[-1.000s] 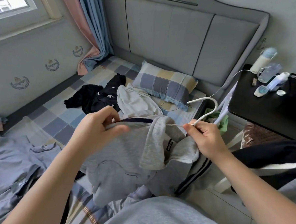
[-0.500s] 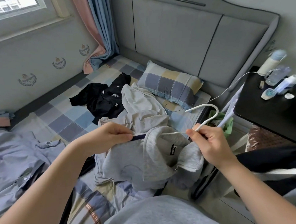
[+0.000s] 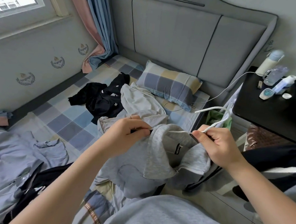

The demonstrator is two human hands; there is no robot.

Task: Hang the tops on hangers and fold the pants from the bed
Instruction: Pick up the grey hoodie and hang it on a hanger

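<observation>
Hanger [image 3: 216, 124] arm lies inside grey top [image 3: 137, 164] collar. Left hand [image 3: 125, 136] pinches collar edge; right hand [image 3: 217, 148] clamps hanger neck, fingers curled. Top droops at bed [image 3: 71, 125] edge.

Grey top [image 3: 141, 156], white hanger [image 3: 217, 122], black garment [image 3: 99, 100], blue-yellow checked pillow [image 3: 169, 85].
</observation>
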